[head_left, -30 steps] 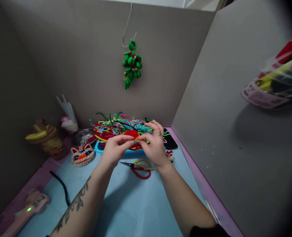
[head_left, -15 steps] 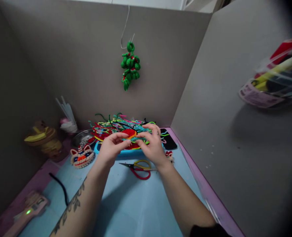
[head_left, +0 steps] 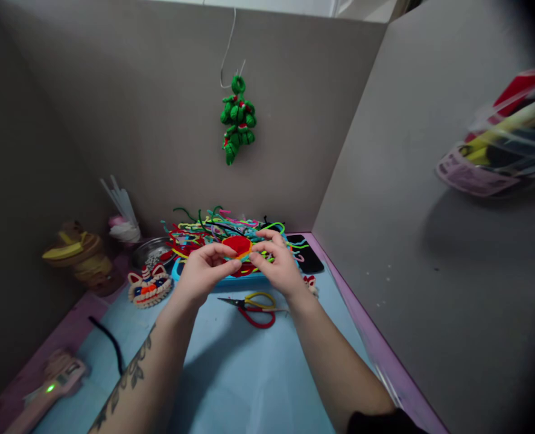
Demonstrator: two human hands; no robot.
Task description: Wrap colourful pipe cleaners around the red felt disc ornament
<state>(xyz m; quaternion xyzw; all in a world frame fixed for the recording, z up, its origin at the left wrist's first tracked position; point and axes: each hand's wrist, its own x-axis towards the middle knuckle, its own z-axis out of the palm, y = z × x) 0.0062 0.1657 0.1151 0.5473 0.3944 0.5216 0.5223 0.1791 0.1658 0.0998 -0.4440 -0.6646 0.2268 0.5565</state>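
Observation:
My left hand (head_left: 200,274) and my right hand (head_left: 277,265) meet above the table and pinch a small red coiled pipe-cleaner disc (head_left: 237,245) with an orange rim between their fingertips. Right behind the disc lies a heap of many-coloured pipe cleaners (head_left: 213,229) in a blue tray (head_left: 180,272). Scissors with yellow and red handles (head_left: 251,304) lie on the blue mat (head_left: 231,380) just below my hands.
A pipe-cleaner lion-mask piece (head_left: 149,286) lies left of the tray, near a metal dish (head_left: 152,250). A green pipe-cleaner figure (head_left: 237,117) hangs from a wire on the back wall. A black phone (head_left: 307,256), a glue gun (head_left: 45,392), a black pipe cleaner (head_left: 111,346) and grey walls surround the mat.
Both hands have lifted the red disc slightly and turned it; the right fingers have shifted along its rim. The view has drifted a little.

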